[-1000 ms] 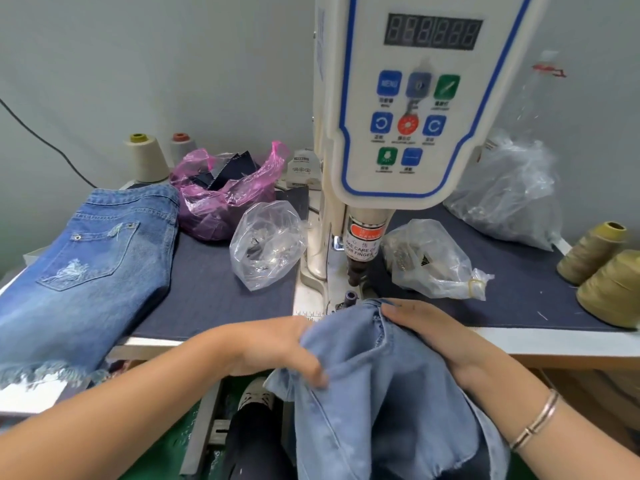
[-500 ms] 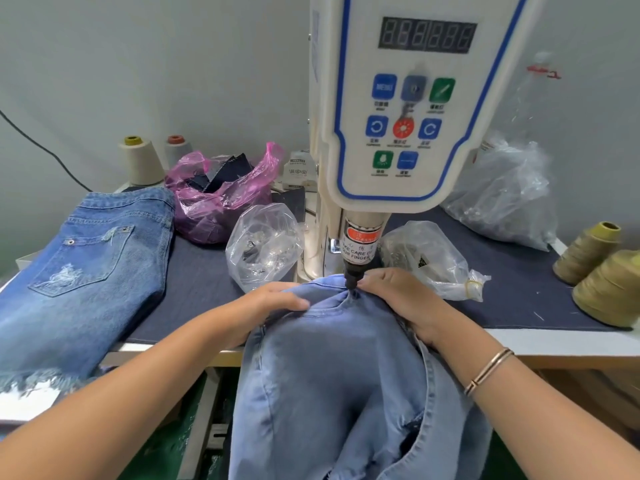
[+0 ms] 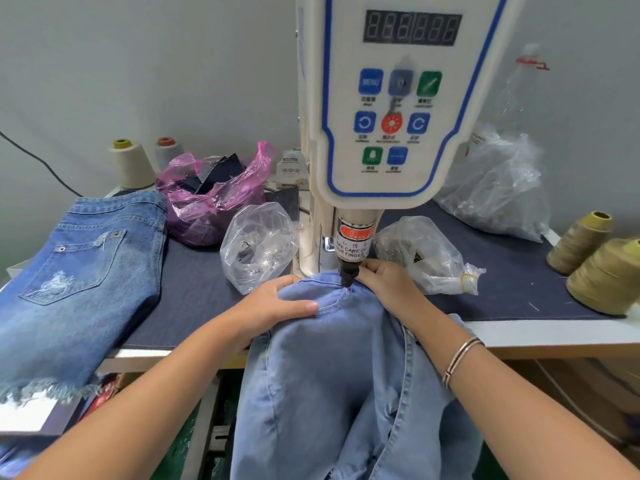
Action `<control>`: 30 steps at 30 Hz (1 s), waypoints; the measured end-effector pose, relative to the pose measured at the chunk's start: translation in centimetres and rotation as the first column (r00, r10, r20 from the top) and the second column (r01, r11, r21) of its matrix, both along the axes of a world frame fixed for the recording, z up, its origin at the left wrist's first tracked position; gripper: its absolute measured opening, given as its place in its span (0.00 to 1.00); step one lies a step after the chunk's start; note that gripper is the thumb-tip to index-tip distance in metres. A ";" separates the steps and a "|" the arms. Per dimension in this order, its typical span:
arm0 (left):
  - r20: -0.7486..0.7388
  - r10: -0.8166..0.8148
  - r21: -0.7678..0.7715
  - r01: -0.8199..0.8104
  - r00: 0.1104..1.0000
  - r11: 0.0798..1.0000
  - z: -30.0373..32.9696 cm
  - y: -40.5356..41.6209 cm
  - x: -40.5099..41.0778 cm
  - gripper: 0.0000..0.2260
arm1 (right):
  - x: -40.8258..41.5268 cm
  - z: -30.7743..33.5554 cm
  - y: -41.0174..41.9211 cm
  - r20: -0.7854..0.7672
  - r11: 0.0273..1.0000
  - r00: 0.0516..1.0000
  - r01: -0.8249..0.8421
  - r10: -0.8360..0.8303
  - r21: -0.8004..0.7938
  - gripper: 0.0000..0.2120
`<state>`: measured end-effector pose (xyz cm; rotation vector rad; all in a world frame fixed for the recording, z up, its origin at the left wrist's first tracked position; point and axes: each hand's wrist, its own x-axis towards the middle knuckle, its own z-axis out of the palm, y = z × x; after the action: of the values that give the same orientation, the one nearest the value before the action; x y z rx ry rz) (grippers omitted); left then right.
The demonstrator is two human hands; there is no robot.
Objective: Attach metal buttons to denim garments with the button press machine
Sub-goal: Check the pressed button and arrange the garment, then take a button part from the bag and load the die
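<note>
A light blue denim garment (image 3: pixel 339 375) hangs over the table's front edge, its top seam lying under the press head (image 3: pixel 348 271) of the white button press machine (image 3: pixel 391 109). A small red light dot shows on the cloth just below the head. My left hand (image 3: pixel 273 306) grips the denim on the left of the head, thumb lying across the cloth. My right hand (image 3: pixel 388 282) pinches the fabric edge right beside the head on its right. The lower die is hidden under the cloth.
Darker distressed jeans (image 3: pixel 76 282) lie at the left. A pink bag (image 3: pixel 214 199) and clear bags (image 3: pixel 259 244) (image 3: pixel 426 254) (image 3: pixel 498 188) flank the machine. Thread cones stand at back left (image 3: pixel 133 164) and far right (image 3: pixel 606 275). The table edge (image 3: pixel 554 334) runs in front.
The garment went from bunched in front of the machine to spread under the press head. Both hands moved forward with it and now hold it either side of the head.
</note>
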<state>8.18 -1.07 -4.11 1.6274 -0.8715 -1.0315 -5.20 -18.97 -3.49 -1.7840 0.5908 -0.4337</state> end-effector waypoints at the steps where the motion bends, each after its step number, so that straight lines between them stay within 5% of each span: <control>1: -0.002 -0.038 0.011 0.038 0.999 0.999 0.1 0.0 0.2 0.21 | 0.0 -0.2 -0.1 0.006 0.999 1.000 -0.005 0.005 0.045 0.14; 8: 0.014 -0.112 0.084 0.111 0.994 0.990 -0.4 -0.3 1.4 0.35 | -0.1 -0.5 0.2 0.053 0.982 0.998 -0.044 0.035 0.182 0.14; 14: -0.043 -0.254 0.082 0.257 0.966 0.963 0.0 -0.3 1.7 0.28 | 0.2 -1.1 0.0 0.113 0.981 0.993 -0.041 0.019 0.188 0.22; 22: -0.068 -0.305 0.061 0.309 0.950 0.949 0.0 -0.3 1.3 0.27 | -0.2 -1.4 -0.4 0.130 0.972 0.990 -0.082 0.054 0.220 0.22; 30: -0.207 -0.270 -0.049 0.266 0.940 0.963 -0.4 -0.2 1.7 0.30 | -0.5 -1.6 -0.6 0.186 0.967 0.981 -0.092 0.048 0.236 0.12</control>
<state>9.83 -1.27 -4.52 1.3742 -0.9722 -1.3545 -5.66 -19.59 -5.12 -1.5077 0.4328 -0.4476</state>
